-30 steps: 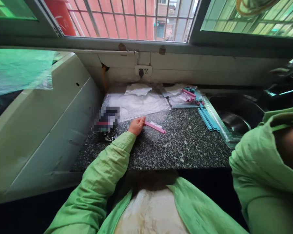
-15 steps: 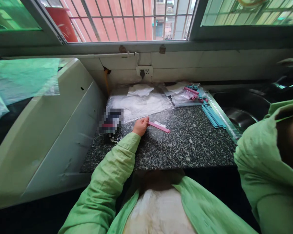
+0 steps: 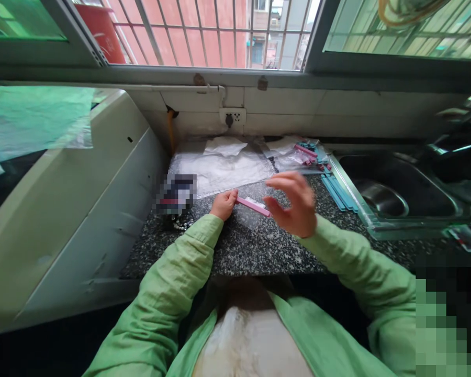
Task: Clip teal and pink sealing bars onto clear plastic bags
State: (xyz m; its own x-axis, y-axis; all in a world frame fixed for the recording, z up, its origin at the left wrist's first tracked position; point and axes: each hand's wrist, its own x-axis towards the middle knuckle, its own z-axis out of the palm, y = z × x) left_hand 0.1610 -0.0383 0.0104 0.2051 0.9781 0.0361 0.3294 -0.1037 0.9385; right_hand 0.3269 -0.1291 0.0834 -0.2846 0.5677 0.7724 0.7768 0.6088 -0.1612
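Observation:
My left hand (image 3: 224,204) is closed on one end of a pink plastic strip (image 3: 254,206), which looks like a bag sealing clip; it points right above the dark speckled counter (image 3: 255,254). Something clear, like thin plastic, lies under and along the strip. At the strip's far end, my right hand (image 3: 294,204) hovers with thumb and fingers apart, slightly smeared by motion, and nothing shows between them. Behind both hands, a flat clear plastic bag (image 3: 235,166) covers the back of the counter.
Several blue strips (image 3: 339,192) lie beside the steel sink (image 3: 408,183) on the right. Pink and blue pieces rest on a plastic bag (image 3: 304,157) by the wall. A blurred-out item (image 3: 176,193) sits at left, against a pale appliance (image 3: 90,209).
My right hand has come in from the right, fingers spread, to the free end of the pink strip. My left hand keeps its hold, almost in the same spot.

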